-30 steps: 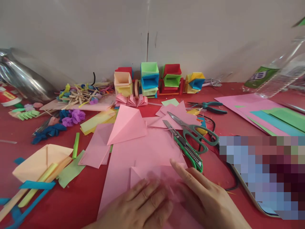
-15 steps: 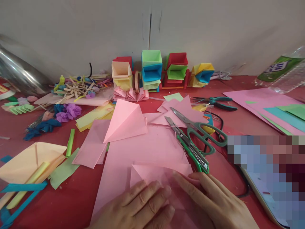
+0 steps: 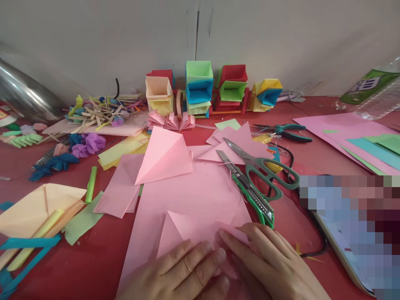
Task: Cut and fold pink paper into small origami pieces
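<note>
A creased piece of pink paper (image 3: 173,234) lies at the bottom middle on a larger pink sheet (image 3: 187,196). My left hand (image 3: 184,273) rests across it, palm down, with fingers stretched out and pressing it flat. At its right edge, my right hand (image 3: 268,258) grips a raised fold, with the forefinger on the paper and the thumb hidden. Just beyond the hands lies a folded pink paper shape (image 3: 167,156). A green utility knife (image 3: 250,191) and scissors with green handles (image 3: 265,173) lie to the right, above my right hand.
Coloured paper boxes (image 3: 199,89) stand by the wall. Pliers (image 3: 287,131), a plastic bottle (image 3: 367,93) and coloured sheets (image 3: 340,133) are on the right. Paper strips (image 3: 33,246), a peach paper piece (image 3: 31,204), purple paper flowers (image 3: 89,144) and wooden sticks (image 3: 100,114) spread left.
The pink paper under my hands has shifted left, and its right-hand fold stands out more between the fingers of my right hand. My left hand stays almost in place.
</note>
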Demonstrator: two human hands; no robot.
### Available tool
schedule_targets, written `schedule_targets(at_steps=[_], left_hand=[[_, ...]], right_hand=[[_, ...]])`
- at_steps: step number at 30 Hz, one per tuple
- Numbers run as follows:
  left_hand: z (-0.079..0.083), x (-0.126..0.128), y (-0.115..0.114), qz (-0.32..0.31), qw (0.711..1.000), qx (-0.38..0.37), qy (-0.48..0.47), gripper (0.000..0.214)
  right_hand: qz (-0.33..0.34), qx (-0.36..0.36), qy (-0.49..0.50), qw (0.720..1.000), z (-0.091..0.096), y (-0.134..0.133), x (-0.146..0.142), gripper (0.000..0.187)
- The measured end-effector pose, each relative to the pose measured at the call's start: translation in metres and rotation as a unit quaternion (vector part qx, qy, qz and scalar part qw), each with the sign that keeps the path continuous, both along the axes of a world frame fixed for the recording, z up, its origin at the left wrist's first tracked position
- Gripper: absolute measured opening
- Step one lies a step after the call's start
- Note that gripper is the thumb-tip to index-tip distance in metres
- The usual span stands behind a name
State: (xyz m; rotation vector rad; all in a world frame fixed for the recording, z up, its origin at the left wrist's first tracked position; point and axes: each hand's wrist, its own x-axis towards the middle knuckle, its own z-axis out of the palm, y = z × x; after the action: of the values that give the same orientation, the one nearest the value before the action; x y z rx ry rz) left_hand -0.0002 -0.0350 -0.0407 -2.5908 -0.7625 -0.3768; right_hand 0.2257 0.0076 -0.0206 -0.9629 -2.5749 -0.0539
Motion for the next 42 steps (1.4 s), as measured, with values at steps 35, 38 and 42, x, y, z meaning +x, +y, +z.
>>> schedule_targets(at_steps=[35, 38, 42], left_hand=[[0.001, 0.002, -0.01, 0.059, 0.998, -0.014, 0.017, 0.034], [0.0, 0.002, -0.01, 0.056, 0.998, -0.017, 0.019, 0.035], [0.0, 0.002, -0.01, 0.056, 0.998, -0.02, 0.019, 0.033]], right_hand=[[-0.009, -0.026, 0.031, 0.999, -0.003, 0.012, -0.009, 0.029], [-0.011, -0.031, 0.035, 0.999, -0.005, 0.011, -0.009, 0.029], [-0.013, -0.035, 0.037, 0.999, -0.008, 0.01, -0.008, 0.028]])
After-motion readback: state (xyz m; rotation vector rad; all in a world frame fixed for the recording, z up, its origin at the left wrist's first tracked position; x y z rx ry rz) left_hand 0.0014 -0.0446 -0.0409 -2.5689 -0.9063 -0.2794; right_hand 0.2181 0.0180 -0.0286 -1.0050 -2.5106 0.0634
